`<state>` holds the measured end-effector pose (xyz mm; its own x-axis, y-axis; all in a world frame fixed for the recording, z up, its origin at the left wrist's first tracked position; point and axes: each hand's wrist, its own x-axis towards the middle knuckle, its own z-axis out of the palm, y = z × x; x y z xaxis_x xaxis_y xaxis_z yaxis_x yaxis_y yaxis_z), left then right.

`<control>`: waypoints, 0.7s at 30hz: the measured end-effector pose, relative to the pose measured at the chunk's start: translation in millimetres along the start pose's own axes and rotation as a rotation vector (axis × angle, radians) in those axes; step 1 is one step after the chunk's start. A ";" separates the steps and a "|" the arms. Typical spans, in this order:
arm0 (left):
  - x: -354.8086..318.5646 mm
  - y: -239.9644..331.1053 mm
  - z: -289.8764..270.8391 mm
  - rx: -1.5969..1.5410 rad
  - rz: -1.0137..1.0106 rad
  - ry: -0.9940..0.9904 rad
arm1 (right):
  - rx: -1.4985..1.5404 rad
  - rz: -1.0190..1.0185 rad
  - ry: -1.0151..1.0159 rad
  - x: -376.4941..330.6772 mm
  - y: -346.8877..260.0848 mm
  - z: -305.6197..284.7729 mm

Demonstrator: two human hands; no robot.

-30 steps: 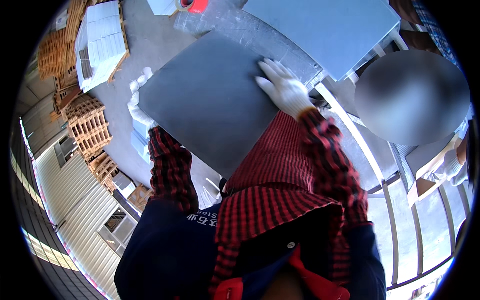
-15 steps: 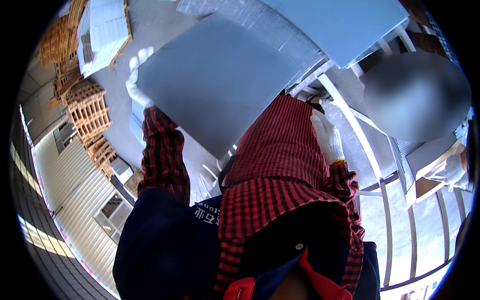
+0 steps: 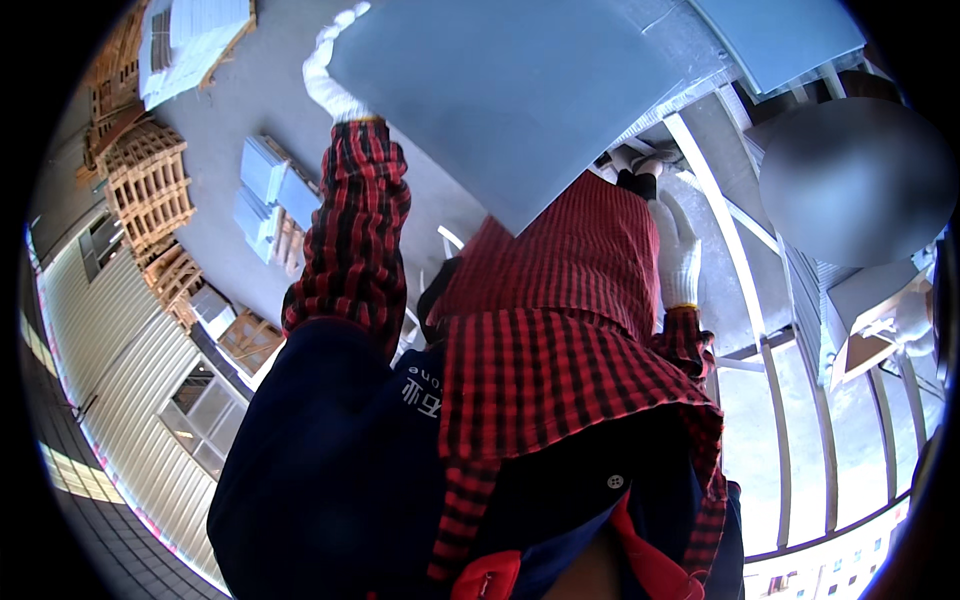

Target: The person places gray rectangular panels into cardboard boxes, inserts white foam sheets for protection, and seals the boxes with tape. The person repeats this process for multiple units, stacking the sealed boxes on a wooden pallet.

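A large flat grey slab lies tilted across the upper middle, one corner pointing toward my apron. My left hand, in a white knit glove, grips its left edge, fingers curled along the rim and partly hidden by it. That arm reaches forward in a red-and-black checked sleeve. My right hand, also gloved in white, hangs beside the checked apron. Its fingers are stretched out and it holds nothing. Under the slab's far side shows a silvery work surface.
Another blue-grey slab lies at the upper right. Metal frame bars run down the right. A blurred dark oval blocks part of that side. Beyond it shows another person's white-gloved hand. Wooden pallets and stacked panels stand at left.
My left hand and the grey slab have moved forward and to the right, my left arm stretching out farther. My right hand stays low by the apron, shifted slightly right in view.
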<state>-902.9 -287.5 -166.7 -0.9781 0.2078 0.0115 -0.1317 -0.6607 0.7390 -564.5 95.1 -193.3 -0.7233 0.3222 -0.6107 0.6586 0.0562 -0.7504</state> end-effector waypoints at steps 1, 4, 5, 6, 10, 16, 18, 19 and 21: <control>11.1 10.9 -51.5 0.014 -0.049 -0.161 | 0.003 -0.036 -0.002 -4.9 -9.7 8.1; 19.6 -6.9 -60.7 -0.023 0.004 -0.253 | -0.005 -0.087 -0.052 -26.8 -45.3 33.6; 0.0 -20.5 -12.2 -0.009 0.028 -0.067 | 0.001 -0.130 -0.053 -33.0 -52.5 41.6; -15.3 -23.8 18.8 0.016 0.068 0.126 | 0.004 -0.186 -0.072 -38.8 -57.8 47.3; -19.1 -27.3 23.2 -0.145 0.116 0.129 | -0.141 -0.493 -0.133 -52.7 -74.6 69.8; -22.1 -23.4 28.0 -0.081 0.082 0.178 | -0.272 -0.465 -0.321 -63.2 -93.4 84.8; -25.7 -23.1 22.7 -0.079 0.093 0.172 | -0.326 -0.480 -0.231 -50.0 -76.3 80.8; -25.7 -22.5 23.2 -0.045 0.100 0.207 | -0.366 -0.466 -0.157 -48.5 -76.5 80.6; -24.7 -26.8 18.1 -0.129 0.102 0.174 | -0.389 -0.383 -0.192 -50.1 -85.5 83.6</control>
<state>-872.3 -261.8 -174.6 -0.9990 0.0150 -0.0425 -0.0390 -0.7608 0.6478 -601.9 -4.8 -119.7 -0.9258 0.0352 -0.3763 0.3442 0.4898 -0.8010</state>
